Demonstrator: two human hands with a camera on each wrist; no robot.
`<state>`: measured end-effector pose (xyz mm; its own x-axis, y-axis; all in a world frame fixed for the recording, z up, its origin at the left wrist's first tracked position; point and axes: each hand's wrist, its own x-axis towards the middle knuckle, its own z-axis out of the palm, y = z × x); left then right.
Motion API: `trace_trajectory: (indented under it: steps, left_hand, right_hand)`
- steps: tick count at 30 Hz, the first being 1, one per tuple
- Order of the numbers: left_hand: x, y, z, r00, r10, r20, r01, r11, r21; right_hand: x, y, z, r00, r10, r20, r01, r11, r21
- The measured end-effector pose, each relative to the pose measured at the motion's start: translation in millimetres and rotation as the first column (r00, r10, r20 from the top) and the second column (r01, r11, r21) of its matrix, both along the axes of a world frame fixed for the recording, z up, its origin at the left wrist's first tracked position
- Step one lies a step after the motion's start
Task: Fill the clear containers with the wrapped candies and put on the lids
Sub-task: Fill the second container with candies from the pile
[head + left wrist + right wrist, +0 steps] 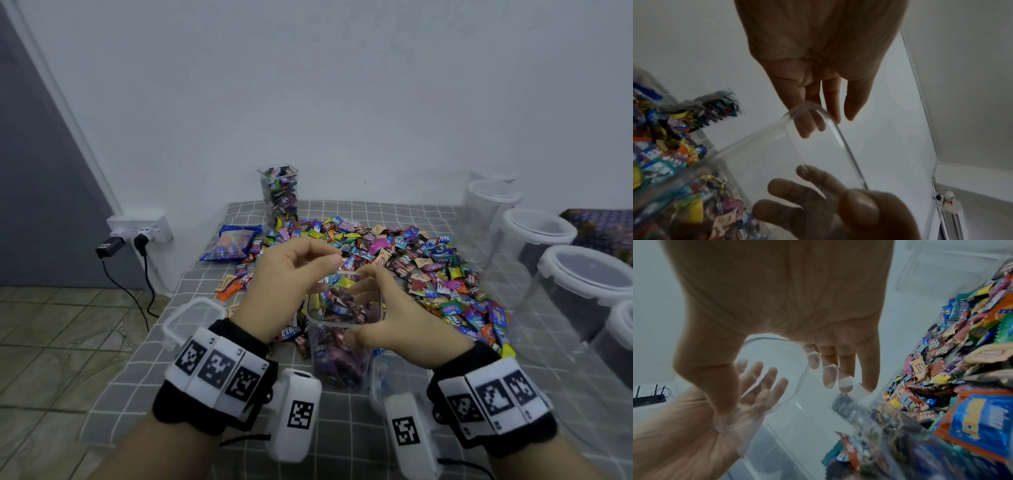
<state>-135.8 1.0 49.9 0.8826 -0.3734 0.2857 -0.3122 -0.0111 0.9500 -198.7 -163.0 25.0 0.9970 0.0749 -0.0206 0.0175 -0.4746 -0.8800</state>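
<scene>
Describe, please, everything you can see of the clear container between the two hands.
The clear container is a tall, square-sided tub of transparent plastic with rounded corners, standing upright on the grey checked tablecloth before the candy pile. It has no lid and is filled nearly to its rim with wrapped candies. The right hand grips its rim; the left hand hovers beside it.
</scene>
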Motion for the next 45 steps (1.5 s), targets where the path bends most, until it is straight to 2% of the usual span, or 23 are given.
trace_trajectory:
  steps: [3, 8, 12, 16, 18, 22, 24, 27, 31, 35, 38, 40, 41, 45]
  left_hand:
    - [1, 4, -2, 0.998, 0.054, -0.028, -0.056, 0.995, -0.088]
    - [16, 14, -8, 0.981, 0.173, -0.085, -0.182, 0.977, -0.115]
    - [34, 19, -18, 0.962, 0.206, -0.178, -0.212, 0.977, -0.013]
    - [52, 20, -34, 0.958, 0.207, -0.196, -0.174, 0.969, 0.174]
    - [64, 22, -44, 0.959, 0.205, -0.195, -0.143, 0.946, 0.289]
    - [85, 24, -60, 0.958, 0.228, -0.171, -0.111, 0.850, 0.514]
    - [94, 25, -63, 0.963, 0.241, -0.120, -0.110, 0.760, 0.640]
    - [102, 25, -65, 0.973, 0.223, -0.056, -0.094, 0.608, 0.789]
    - [107, 17, -68, 0.988, 0.143, -0.067, 0.003, 0.403, 0.915]
    - [108, 5, -68, 0.992, 0.004, -0.125, 0.120, 0.264, 0.957]
    - [107, -4, -70, 0.984, -0.140, -0.109, 0.128, 0.135, 0.983]
    - [105, -8, -69, 0.977, -0.199, -0.077, 0.098, 0.098, 0.990]
    - [105, -9, -69, 0.978, -0.204, -0.050, 0.073, 0.108, 0.992]
    - [105, -8, -70, 0.993, -0.115, 0.040, -0.011, 0.238, 0.971]
  right_hand:
    - [1, -1, -5, 1.000, -0.005, 0.015, 0.005, 1.000, -0.003]
    - [3, -8, -7, 0.999, 0.048, 0.009, -0.049, 0.998, 0.034]
    - [10, -18, -8, 1.000, 0.019, 0.015, -0.021, 0.993, 0.113]
    - [23, -32, -10, 0.980, -0.199, 0.008, 0.196, 0.971, 0.139]
    - [34, -46, -15, 0.950, -0.311, -0.002, 0.311, 0.949, 0.044]
    - [61, -83, -30, 0.907, -0.418, -0.055, 0.376, 0.861, -0.343]
    - [71, -95, -35, 0.895, -0.436, -0.092, 0.336, 0.796, -0.504]
    - [81, -104, -37, 0.877, -0.442, -0.188, 0.237, 0.739, -0.631]
    - [89, -99, -37, 0.854, -0.411, -0.318, 0.081, 0.710, -0.700]
    - [98, -84, -38, 0.874, -0.318, -0.366, -0.044, 0.699, -0.713]
    - [101, -73, -36, 0.880, -0.247, -0.406, -0.163, 0.645, -0.747]
    - [101, -66, -34, 0.878, -0.208, -0.430, -0.235, 0.596, -0.768]
    - [102, -64, -34, 0.881, -0.192, -0.433, -0.252, 0.583, -0.772]
    - [105, -61, -37, 0.913, -0.150, -0.381, -0.236, 0.568, -0.789]
